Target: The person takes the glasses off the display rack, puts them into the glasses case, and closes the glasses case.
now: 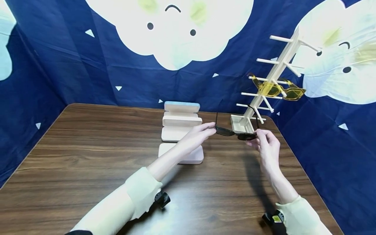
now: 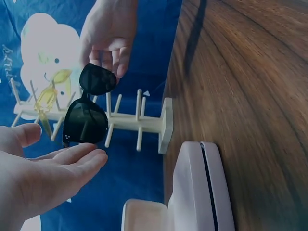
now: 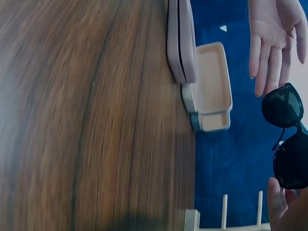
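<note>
Dark sunglasses (image 1: 224, 131) are held up over the table, lenses toward me and temples pointing away. My right hand (image 1: 268, 145) pinches them at the right hinge end. My left hand (image 1: 202, 132) is at the other end, fingertips right by the lens edge. In the left wrist view its fingers (image 2: 79, 161) lie straight beneath the lower lens, and the thumb stands apart. Behind the sunglasses is a pale wooden display rack (image 1: 282, 63) with pegs, where yellow-framed sunglasses (image 1: 271, 88) hang.
A closed pale pink glasses case (image 1: 195, 159) lies near the table's middle, partly behind my left forearm. Beyond it are an opened white case (image 1: 171, 133) and another opened case with a blue edge (image 1: 182, 107). Blue cloth with cloud prints (image 1: 117, 75) surrounds the wooden table (image 1: 88, 156).
</note>
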The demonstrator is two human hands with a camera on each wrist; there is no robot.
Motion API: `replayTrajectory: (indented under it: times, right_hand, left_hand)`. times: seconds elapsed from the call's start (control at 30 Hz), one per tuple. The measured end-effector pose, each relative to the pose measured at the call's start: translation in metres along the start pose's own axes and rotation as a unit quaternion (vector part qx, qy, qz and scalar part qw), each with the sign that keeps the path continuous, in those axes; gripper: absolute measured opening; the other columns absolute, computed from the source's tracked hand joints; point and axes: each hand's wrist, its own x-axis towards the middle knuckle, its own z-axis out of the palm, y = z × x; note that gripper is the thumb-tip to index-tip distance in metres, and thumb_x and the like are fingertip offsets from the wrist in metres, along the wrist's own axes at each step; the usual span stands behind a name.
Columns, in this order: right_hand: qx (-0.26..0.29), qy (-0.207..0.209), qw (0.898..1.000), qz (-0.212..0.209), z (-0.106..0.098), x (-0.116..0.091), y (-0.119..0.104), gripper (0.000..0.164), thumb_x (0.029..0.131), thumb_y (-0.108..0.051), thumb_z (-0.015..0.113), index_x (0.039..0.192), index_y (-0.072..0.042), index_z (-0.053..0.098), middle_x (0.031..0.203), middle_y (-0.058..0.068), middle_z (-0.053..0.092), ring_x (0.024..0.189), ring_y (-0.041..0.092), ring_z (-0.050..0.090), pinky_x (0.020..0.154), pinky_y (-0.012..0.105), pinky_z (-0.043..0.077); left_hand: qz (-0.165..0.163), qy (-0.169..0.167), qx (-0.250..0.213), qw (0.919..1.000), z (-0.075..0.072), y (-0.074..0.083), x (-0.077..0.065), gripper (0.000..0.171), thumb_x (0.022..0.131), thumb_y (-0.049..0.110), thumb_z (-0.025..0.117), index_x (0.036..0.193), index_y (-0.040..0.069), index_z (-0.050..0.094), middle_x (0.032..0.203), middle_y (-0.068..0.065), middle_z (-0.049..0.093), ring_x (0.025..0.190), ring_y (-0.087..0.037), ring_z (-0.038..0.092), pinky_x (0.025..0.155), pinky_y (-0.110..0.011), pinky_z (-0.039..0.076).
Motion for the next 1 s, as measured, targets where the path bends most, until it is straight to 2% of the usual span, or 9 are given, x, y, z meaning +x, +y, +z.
replayTrajectory:
  times: [0.23,0.43,0.5,0.8,1.0]
  right_hand:
    - [0.005,-0.018,1.0,0.009,0.017,-0.006,0.002,0.016,0.105,-0.011,0.054,0.095,-0.002,0.062,0.081,0.0,0.075,0.069,0.011,0.074,0.069,0.026,0.063]
    - [-0.012,-0.04,0.999,0.014,0.032,-0.015,0.003,0.017,0.106,-0.013,0.054,0.098,0.0,0.062,0.086,-0.001,0.073,0.074,0.01,0.075,0.072,0.027,0.063]
    - [-0.015,-0.051,0.998,0.015,0.037,-0.018,0.003,0.018,0.106,-0.014,0.054,0.1,0.002,0.062,0.089,0.0,0.073,0.075,0.011,0.075,0.074,0.027,0.063]
    - [-0.023,-0.106,0.994,0.034,0.061,-0.03,0.004,0.013,0.106,-0.016,0.057,0.102,-0.004,0.062,0.093,-0.002,0.071,0.079,0.01,0.074,0.079,0.026,0.063]
    - [-0.027,-0.137,0.989,0.045,0.075,-0.035,0.006,0.013,0.106,-0.015,0.056,0.105,-0.002,0.06,0.094,-0.003,0.071,0.083,0.009,0.074,0.082,0.028,0.063]
  left_hand:
    - [0.0,0.016,-0.017,0.9997,-0.014,-0.005,-0.015,0.053,0.105,0.03,0.053,0.155,0.014,0.046,0.161,-0.006,0.047,0.145,-0.03,0.05,0.123,-0.047,0.037]
    - [0.01,0.035,-0.028,0.9989,-0.028,-0.011,-0.029,0.052,0.105,0.027,0.052,0.154,0.009,0.048,0.157,-0.009,0.052,0.143,-0.029,0.052,0.122,-0.042,0.039]
    - [0.009,0.045,-0.029,0.9985,-0.032,-0.013,-0.034,0.052,0.105,0.027,0.052,0.154,0.009,0.047,0.156,-0.009,0.052,0.144,-0.028,0.051,0.122,-0.041,0.039]
    - [-0.007,0.082,-0.049,0.9954,-0.052,-0.025,-0.056,0.054,0.105,0.028,0.055,0.154,0.006,0.046,0.16,-0.011,0.046,0.146,-0.029,0.049,0.122,-0.041,0.039]
    - [0.001,0.112,-0.035,0.9931,-0.063,-0.028,-0.069,0.051,0.106,0.026,0.055,0.152,0.004,0.048,0.16,-0.013,0.046,0.145,-0.03,0.05,0.121,-0.04,0.04]
